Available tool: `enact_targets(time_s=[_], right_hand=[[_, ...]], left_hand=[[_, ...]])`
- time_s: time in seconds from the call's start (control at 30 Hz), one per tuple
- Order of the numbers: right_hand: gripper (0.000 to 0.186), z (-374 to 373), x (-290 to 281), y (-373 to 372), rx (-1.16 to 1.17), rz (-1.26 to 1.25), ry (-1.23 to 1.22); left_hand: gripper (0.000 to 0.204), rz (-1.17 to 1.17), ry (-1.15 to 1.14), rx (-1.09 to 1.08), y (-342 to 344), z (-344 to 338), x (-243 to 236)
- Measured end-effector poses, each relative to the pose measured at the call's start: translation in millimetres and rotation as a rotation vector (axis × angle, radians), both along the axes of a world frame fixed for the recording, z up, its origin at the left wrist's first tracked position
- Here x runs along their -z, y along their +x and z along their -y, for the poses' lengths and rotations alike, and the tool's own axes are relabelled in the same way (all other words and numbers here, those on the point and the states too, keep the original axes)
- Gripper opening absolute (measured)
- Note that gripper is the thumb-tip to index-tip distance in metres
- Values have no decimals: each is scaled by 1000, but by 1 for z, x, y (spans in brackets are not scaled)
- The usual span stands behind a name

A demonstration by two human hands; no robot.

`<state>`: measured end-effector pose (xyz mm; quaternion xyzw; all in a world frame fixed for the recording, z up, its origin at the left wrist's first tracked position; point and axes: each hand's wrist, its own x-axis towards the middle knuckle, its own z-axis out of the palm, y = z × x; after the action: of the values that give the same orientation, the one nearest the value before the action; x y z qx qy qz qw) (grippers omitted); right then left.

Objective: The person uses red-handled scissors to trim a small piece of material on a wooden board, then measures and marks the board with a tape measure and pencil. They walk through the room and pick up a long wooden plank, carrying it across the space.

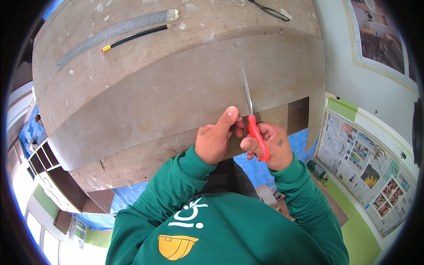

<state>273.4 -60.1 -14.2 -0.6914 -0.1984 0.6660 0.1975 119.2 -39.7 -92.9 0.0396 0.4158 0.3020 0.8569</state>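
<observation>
I look down at my own two hands working at the near edge of a wide, worn wooden surface (132,57). My right hand (270,148) is closed around the red handles of a pair of scissors (252,126), thumb and fingers through the loops; the thin metal blades look nearly shut and run almost straight away from me, tips toward the far side, tilted slightly left. The blades lie over a large brown-grey sheet (185,92) that covers most of the surface and overhangs its near edge. My left hand (216,139) sits just left of the scissors, fingers curled on the sheet's near edge with the thumb raised on top, pinching it close beside the blades. The two hands almost touch, and the sheet stretches away from both, far and to the left. At the far left of the surface lie a long steel ruler (115,31) and, just near of it, a black pencil (137,37), well apart from my hands. My green sleeves enter from below.
</observation>
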Motion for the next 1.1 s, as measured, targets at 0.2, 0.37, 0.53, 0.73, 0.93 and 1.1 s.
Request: enact_targets(time_s=[0.2, 0.37, 0.53, 0.73, 0.93, 1.1], right_hand=[[55, 2, 1, -1, 25, -12, 1], [54, 1, 2, -1, 26, -20, -10], [53, -2, -1, -1, 4, 1, -24], [53, -1, 0, -4, 4, 11, -22], [56, -5, 1, -4, -29, 19, 18], [55, -7, 0, -5, -15, -1, 24]], left_hand=[[42, 1, 6, 16, 1, 1, -1], [36, -31, -101, 12, 4, -4, -12], [37, -44, -52, 57, 4, -7, -9], [34, -4, -30, 47, 0, -6, -6], [46, 7, 40, 168, -5, -7, -7], [40, 17, 16, 136, -5, -7, -6]])
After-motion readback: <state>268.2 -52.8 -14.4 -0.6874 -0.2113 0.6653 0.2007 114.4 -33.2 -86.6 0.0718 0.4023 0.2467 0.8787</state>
